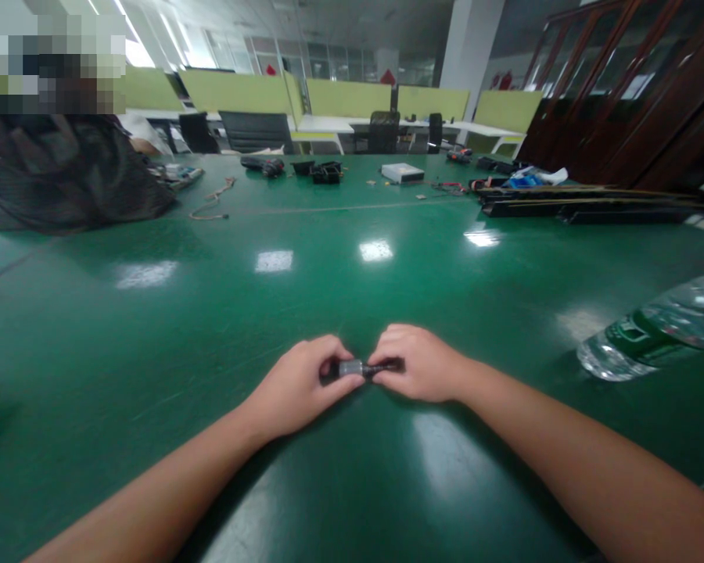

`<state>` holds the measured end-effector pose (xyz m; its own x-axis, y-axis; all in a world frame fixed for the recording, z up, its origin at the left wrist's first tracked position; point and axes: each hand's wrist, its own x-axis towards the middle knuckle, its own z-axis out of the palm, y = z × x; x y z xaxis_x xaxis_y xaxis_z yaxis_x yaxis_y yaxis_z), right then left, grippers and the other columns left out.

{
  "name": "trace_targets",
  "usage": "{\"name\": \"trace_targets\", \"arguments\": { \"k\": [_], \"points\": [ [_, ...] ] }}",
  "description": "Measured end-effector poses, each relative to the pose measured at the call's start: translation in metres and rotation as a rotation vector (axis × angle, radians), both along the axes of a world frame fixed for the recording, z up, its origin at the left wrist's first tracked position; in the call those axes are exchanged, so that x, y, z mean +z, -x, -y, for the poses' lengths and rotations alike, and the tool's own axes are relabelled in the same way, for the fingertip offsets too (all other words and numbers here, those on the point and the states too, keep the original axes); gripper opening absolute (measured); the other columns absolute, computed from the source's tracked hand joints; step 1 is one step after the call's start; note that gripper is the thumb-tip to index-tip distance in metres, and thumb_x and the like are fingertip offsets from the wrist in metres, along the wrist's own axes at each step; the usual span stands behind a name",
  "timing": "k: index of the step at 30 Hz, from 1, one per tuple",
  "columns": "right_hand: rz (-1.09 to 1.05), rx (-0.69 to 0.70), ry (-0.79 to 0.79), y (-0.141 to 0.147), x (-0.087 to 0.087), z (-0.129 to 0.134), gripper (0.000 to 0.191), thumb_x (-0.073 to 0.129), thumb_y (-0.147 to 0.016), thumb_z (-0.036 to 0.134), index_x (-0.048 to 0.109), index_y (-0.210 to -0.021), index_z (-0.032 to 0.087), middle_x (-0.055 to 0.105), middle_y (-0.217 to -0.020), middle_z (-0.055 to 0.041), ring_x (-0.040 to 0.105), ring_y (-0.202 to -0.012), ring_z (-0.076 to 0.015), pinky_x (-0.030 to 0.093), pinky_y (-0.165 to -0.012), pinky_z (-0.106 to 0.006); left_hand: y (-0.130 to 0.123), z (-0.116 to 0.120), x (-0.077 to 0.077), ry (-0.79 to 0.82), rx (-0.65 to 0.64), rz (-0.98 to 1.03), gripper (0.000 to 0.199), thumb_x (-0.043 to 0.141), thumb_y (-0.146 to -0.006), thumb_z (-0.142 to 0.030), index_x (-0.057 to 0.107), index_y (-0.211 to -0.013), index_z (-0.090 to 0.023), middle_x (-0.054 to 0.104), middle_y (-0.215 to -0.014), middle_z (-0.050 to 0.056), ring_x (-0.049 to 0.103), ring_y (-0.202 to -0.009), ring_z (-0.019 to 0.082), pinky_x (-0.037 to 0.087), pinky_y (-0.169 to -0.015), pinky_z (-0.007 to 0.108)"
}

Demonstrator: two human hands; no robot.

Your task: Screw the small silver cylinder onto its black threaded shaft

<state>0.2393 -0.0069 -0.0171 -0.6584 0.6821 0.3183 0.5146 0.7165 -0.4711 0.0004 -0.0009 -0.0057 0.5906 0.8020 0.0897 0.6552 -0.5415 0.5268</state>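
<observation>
A small dark, rod-like object with a grey metallic section [350, 367] lies level between my two hands, just above or on the green table [328, 289]. My left hand [305, 383] is closed on its left part, thumb below and forefinger above. The black right part is pinched by the fingers of my right hand [414, 363]. The fingertips of both hands almost meet around the middle. Much of the object is hidden by my fingers, so I cannot make out exactly what it is.
A plastic water bottle [651, 332] lies at the right. Black strips [587, 205] are stacked at the back right. Along the far side are a white box [402, 172], black parts [327, 173] and a cable [211, 205]. A dark bag [76, 172] stands back left, near a blurred person.
</observation>
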Motion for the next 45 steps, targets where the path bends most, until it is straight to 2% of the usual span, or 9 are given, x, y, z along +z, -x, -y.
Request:
{"name": "trace_targets", "arguments": {
  "k": [34, 38, 43, 45],
  "points": [
    [0.024, -0.015, 0.052, -0.010, 0.010, 0.002, 0.009, 0.071, -0.077, 0.014, 0.075, -0.085, 0.016, 0.071, -0.080, -0.0041, 0.061, -0.079, -0.0171, 0.047, -0.077, -0.029, 0.000, 0.001, 0.003, 0.008, 0.000, 0.000, 0.028, 0.066, -0.087, -0.047, 0.069, -0.093, -0.021, 0.064, -0.076, 0.000, 0.058, -0.068, 0.017, 0.040, -0.062, 0.027],
    [0.047, -0.030, 0.104, -0.021, 0.012, -0.003, 0.009, 0.072, -0.076, 0.015, 0.076, -0.084, 0.017, 0.072, -0.081, -0.0035, 0.063, -0.079, -0.0164, 0.047, -0.076, -0.028, -0.001, 0.001, 0.004, 0.010, 0.002, -0.009, 0.029, 0.065, -0.087, -0.048, 0.068, -0.093, -0.020, 0.063, -0.075, 0.000, 0.058, -0.068, 0.018, 0.040, -0.062, 0.027],
    [0.072, -0.134, 0.180, -0.043, 0.013, -0.012, 0.013, 0.070, -0.074, 0.012, 0.077, -0.084, 0.016, 0.071, -0.082, -0.0037, 0.064, -0.075, -0.0147, 0.049, -0.071, -0.026, -0.001, 0.000, 0.003, 0.014, 0.008, -0.003, 0.031, 0.064, -0.088, -0.050, 0.067, -0.093, -0.020, 0.062, -0.074, 0.000, 0.058, -0.067, 0.018, 0.040, -0.062, 0.028],
    [0.051, -0.136, 0.209, -0.046, 0.013, -0.013, 0.013, 0.070, -0.074, 0.012, 0.077, -0.084, 0.016, 0.071, -0.082, -0.0036, 0.064, -0.075, -0.0142, 0.049, -0.070, -0.026, -0.001, 0.000, 0.002, 0.018, 0.009, -0.007, 0.030, 0.064, -0.088, -0.050, 0.067, -0.093, -0.020, 0.061, -0.074, 0.000, 0.057, -0.066, 0.018, 0.040, -0.061, 0.028]
  ]
}}
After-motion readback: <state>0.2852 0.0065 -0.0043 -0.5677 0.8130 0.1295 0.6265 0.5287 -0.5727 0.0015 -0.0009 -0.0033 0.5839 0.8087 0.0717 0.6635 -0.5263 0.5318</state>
